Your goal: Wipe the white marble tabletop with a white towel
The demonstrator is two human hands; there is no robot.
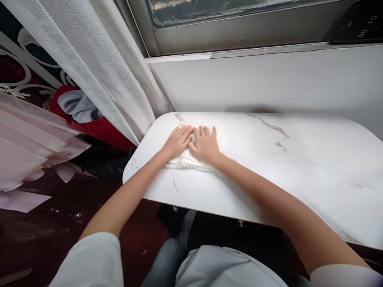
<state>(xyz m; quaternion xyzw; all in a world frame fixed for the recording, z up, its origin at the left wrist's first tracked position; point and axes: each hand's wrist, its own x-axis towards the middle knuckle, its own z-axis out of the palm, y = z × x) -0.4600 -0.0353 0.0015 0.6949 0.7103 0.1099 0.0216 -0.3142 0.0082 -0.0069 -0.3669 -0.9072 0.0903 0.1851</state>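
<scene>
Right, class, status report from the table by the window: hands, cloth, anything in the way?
Left hand and right hand flat, side by side on the white cloth. Cloth at the marble table corner. Nothing beside it.

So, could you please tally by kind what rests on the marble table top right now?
Hands pressed flat, palms down: 2, left hand and right hand
White knitted cloth under both hands: 1
Total on the marble table top: 3

Table [299, 167] bare rightward; curtain [119, 87] crowds left.
</scene>
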